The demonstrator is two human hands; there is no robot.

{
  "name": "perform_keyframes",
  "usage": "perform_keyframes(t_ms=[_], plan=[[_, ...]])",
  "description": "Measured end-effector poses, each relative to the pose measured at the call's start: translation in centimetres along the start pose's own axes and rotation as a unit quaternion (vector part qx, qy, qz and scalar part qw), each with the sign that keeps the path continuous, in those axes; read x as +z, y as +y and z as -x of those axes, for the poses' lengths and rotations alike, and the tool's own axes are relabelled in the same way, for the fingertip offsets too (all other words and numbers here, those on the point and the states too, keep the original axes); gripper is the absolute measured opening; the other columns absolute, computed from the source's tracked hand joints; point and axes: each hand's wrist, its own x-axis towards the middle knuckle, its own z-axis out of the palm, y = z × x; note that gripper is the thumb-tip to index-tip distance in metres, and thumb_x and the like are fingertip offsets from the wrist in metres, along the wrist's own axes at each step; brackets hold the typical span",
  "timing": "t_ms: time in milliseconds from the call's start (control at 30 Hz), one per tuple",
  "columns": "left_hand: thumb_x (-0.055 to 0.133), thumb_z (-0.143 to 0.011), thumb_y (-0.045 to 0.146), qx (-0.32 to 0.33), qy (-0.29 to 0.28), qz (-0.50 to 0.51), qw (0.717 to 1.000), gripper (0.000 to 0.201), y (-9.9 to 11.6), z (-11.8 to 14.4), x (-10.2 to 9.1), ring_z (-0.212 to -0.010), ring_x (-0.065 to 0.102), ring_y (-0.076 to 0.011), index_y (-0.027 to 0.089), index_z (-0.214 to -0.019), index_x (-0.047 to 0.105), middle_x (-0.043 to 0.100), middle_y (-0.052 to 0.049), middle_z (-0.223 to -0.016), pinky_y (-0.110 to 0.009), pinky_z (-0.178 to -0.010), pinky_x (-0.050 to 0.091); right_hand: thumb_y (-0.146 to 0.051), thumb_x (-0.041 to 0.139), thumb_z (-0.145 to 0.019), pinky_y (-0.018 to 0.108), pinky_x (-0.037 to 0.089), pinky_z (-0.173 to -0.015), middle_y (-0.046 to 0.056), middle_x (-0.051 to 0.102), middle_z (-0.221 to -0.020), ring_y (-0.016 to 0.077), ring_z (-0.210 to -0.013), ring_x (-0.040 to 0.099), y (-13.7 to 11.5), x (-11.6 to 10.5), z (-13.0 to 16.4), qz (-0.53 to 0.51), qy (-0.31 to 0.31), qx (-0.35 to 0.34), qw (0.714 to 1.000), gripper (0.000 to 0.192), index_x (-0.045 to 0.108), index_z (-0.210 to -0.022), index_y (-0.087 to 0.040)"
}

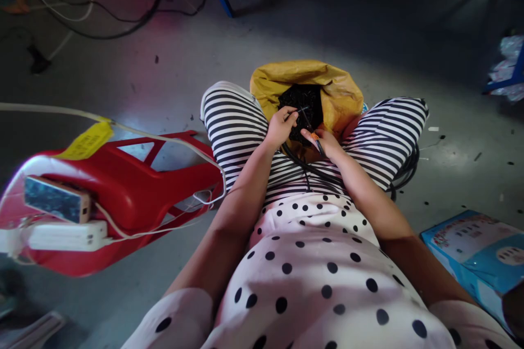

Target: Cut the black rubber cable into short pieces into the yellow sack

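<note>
At the far left I see a red plastic stool (135,185) lying on the grey concrete floor (164,82). On it rest a white power strip (67,235) and a phone with a dark screen (55,199). A white cable (155,139) with a yellow tag (87,142) runs across the stool.

Moving toward the centre, my left hand (279,127) is at the mouth of a yellow woven sack (339,98), which stands between my knees in black-and-white striped trousers (235,131). The left hand's fingers are pinched narrow on a thin black wire piece (302,110), held just above the dark mass of black pieces (305,101) filling the sack.

Just to the right, my right hand (325,143) is curled around a small tool with an orange handle (316,139); its tip is too small to identify. A thick black cable (315,170) passes under both hands and loops around my right thigh.

At the far right, a blue printed cardboard box (475,253) lies on the floor beside me.
</note>
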Motion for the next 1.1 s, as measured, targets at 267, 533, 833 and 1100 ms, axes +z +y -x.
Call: perform_keyframes(t_ms=[267,533,833,1100], plan=[[0.062,-0.102,0.021,-0.002,-0.008,-0.013,1.000,0.014,0.1,0.0,0.1,-0.055,0.047,-0.0081,0.016,-0.112,0.069,0.062,0.002,-0.072,-0.020,-0.051,0.036,-0.083,0.061,-0.093,0.028,0.039,-0.063,0.004,0.065,-0.072,0.0191,-0.069,0.061,0.1,-0.1,-0.2,-0.004,0.006,-0.002,1.000,0.067,0.067,-0.085,-0.017],[0.062,-0.100,0.018,0.002,-0.015,-0.020,1.000,0.011,0.2,0.1,0.2,-0.059,0.052,-0.0087,0.016,-0.107,0.070,0.061,0.002,-0.070,-0.019,-0.055,0.040,-0.089,0.060,-0.089,0.028,0.038,-0.059,0.003,0.063,-0.067,0.0181,-0.065,0.060,0.5,0.0,-0.6,-0.027,-0.005,-0.010,1.000,0.070,0.063,-0.080,-0.019],[0.062,-0.100,0.016,0.006,-0.022,-0.024,0.999,0.009,0.3,0.1,0.3,-0.063,0.056,-0.0100,0.016,-0.104,0.070,0.062,0.002,-0.068,-0.020,-0.059,0.043,-0.094,0.060,-0.084,0.028,0.039,-0.057,0.003,0.063,-0.066,0.0173,-0.060,0.058,1.3,0.3,-1.0,-0.081,-0.009,-0.017,0.997,0.075,0.065,-0.081,-0.019],[0.062,-0.099,0.014,0.007,-0.023,-0.025,0.999,0.010,0.3,0.1,0.4,-0.063,0.057,-0.0102,0.017,-0.104,0.070,0.061,0.003,-0.068,-0.020,-0.062,0.045,-0.100,0.055,-0.080,0.029,0.038,-0.054,0.003,0.061,-0.063,0.0177,-0.058,0.057,1.6,0.5,-1.2,-0.103,-0.011,-0.021,0.994,0.081,0.065,-0.081,-0.020]])
